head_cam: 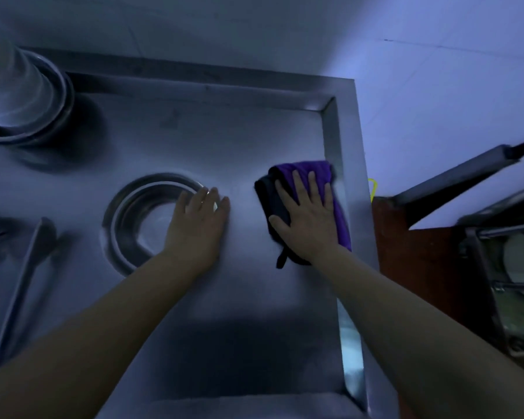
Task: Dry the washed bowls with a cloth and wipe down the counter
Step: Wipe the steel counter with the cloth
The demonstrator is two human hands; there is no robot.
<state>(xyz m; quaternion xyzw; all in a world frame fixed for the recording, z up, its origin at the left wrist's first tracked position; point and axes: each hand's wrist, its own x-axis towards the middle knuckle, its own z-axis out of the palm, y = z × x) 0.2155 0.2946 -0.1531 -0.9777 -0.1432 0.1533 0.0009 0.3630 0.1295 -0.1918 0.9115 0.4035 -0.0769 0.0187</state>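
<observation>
A purple and black cloth point(315, 172) lies flat on the steel counter point(224, 140) near its right rim. My right hand point(307, 214) presses on the cloth, palm down, fingers spread. My left hand point(198, 222) rests flat on the bare steel, its fingertips at the edge of a steel bowl point(133, 219) that sits upright on the counter. A stack of steel bowls point(28, 95) stands at the far left corner.
The counter has a raised rim point(335, 140) along its back and right sides. A long metal utensil point(22, 285) lies at the left edge. A metal rack point(502, 267) stands off to the right, below a tiled wall point(436, 86).
</observation>
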